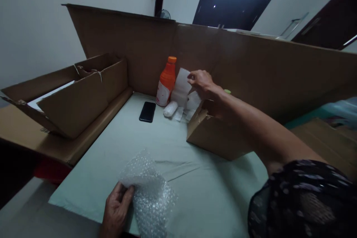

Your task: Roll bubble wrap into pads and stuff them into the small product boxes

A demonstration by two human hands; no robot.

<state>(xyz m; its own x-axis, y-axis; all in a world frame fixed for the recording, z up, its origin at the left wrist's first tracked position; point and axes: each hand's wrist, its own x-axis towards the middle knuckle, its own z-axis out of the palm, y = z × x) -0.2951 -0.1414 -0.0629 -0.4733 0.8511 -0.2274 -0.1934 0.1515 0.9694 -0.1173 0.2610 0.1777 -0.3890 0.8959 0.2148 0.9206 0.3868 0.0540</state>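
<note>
1. Around the hands: a black phone [147, 111] lies flat on the pale green tabletop [195, 186], left of and below the right hand's fingertips; an orange-capped bottle [166, 81] stands upright just left of those fingertips, and a small white wrapped bundle [170, 109] lies below them beside the bottle's base; a tall cardboard wall [251, 70] rises right behind the fingers and closes off the far side; a small green cap [227, 91] peeks out past the wrist.
2. Containers: a small brown cardboard box [214, 137] sits under the right forearm, its top flaps open, its contents hidden by the arm; a large open carton [78, 96] lies well to the left of both hands, a white sheet showing inside it.
3. Hands: the right hand [202, 81] reaches forward with the arm stretched out over the small box, its fingers pinching the top edge of a white sheet of foam wrap [182, 85] that stands beside the bottle; the left hand [115, 210] rests at the near table edge, fingers curled and gripping the corner of a piece of bubble wrap [150, 189], which spreads over the tabletop just right of the thumb.
</note>
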